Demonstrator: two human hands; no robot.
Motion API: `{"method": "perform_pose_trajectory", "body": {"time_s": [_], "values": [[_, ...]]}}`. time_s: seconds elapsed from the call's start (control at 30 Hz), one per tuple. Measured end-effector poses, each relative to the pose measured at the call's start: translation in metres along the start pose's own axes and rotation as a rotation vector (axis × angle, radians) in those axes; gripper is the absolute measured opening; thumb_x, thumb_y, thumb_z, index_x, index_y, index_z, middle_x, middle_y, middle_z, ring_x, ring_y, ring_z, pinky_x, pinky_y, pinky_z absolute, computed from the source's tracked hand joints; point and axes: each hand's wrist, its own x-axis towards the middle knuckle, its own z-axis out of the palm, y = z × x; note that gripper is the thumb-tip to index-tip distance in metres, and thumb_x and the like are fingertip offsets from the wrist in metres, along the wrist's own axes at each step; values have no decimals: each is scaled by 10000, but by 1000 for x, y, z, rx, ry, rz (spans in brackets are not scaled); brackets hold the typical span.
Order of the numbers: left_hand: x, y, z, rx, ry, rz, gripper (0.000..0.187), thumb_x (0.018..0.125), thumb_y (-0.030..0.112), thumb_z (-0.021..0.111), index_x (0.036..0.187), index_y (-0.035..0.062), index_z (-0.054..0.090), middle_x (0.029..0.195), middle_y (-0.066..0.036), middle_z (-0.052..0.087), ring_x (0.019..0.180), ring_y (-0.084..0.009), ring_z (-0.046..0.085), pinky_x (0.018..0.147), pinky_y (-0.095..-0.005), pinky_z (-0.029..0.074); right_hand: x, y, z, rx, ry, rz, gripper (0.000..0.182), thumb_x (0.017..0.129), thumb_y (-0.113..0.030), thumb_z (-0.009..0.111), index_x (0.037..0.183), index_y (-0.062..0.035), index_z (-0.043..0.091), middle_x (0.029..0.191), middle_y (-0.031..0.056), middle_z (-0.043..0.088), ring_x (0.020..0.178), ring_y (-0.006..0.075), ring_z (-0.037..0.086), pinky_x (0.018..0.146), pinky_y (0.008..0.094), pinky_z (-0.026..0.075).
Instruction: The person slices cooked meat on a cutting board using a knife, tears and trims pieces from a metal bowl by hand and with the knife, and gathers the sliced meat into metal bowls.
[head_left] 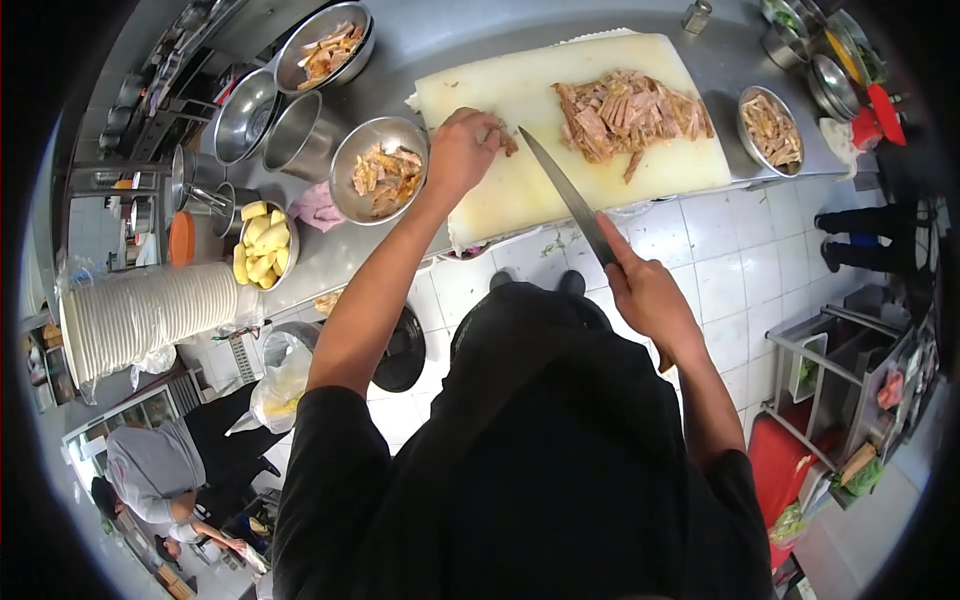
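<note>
My right hand point(645, 300) is wrapped round the handle of a large knife point(565, 185), its blade slanting up and left over a pale cutting board point(640, 65). Near the board's left side, the curled fingers of my left hand point(465, 150) pinch a small piece of cooked meat point(509, 140), a short gap from the knife tip. A pile of sliced cooked meat point(630, 115) lies on the right half of the board. Just left of my left hand stands a metal bowl point(345, 190) with meat pieces in it.
Another bowl of meat point(770, 130) stands right of the board. On the left are metal bowls point(247, 115), a bowl of peeled yellow produce point(265, 245) and stacked white plates point(150, 310). A person in grey point(155, 465) stands lower left; another person's legs point(870, 240) show at right.
</note>
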Motion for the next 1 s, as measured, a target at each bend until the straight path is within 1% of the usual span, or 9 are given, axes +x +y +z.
{"method": "perform_pose_trajectory", "body": {"time_s": [0.03,0.13,0.23,0.53,0.63,0.73,0.83,0.93,1.0], "values": [[-1,-6,5,-53,19,79,167,798,133,675,934,44,709,1008,-135,670,945,-308,630,854,-391,512,3,-2,1,0,7,-12,629,932,-98,470,1502,-255,254,756,258,636,752,446,620,747,516,457],[-4,-17,14,-65,88,157,132,808,110,665,904,31,705,1000,-125,667,925,-313,629,854,-394,511,14,-7,10,16,31,-61,644,900,-72,492,1489,-198,266,720,274,626,712,474,608,717,556,469],[-5,-22,18,-65,128,230,112,797,95,669,871,20,705,984,-123,670,922,-310,629,849,-391,512,18,-13,14,-3,20,-37,644,900,-73,491,1490,-195,266,730,280,628,723,469,612,730,556,467],[-8,-30,26,-115,210,305,87,771,52,685,842,4,700,953,-114,673,891,-289,624,817,-375,522,17,-30,19,-42,34,2,651,899,-71,490,1497,-192,260,731,279,627,717,464,614,734,542,473],[-9,-30,27,-139,226,318,104,785,71,687,868,11,707,973,-113,682,910,-287,639,825,-371,523,19,-40,18,-59,26,51,648,901,-72,491,1496,-189,265,745,279,630,730,460,617,740,535,474],[-9,-28,27,-154,254,332,83,751,25,686,829,-2,692,940,-109,671,874,-292,620,798,-376,524,20,-49,15,-67,4,87,644,903,-74,490,1496,-188,268,754,281,630,749,457,619,746,532,474],[-9,-28,26,-173,263,342,77,749,20,678,821,-3,688,923,-104,664,865,-292,616,794,-379,523,20,-55,11,-76,-7,114,632,908,-80,487,1494,-185,276,762,283,630,768,458,618,758,530,472],[-9,-28,26,-187,259,330,58,764,26,660,809,-2,683,909,-98,656,857,-291,610,794,-378,518,20,-67,5,-107,-12,126,624,911,-88,483,1493,-178,278,777,289,632,786,465,614,775,531,468],[-10,-28,24,-166,219,312,82,794,53,653,839,-5,689,943,-113,669,888,-301,619,809,-384,514,21,-72,5,-115,-15,139,618,911,-92,481,1491,-171,282,784,291,633,796,469,612,783,533,466]]}}
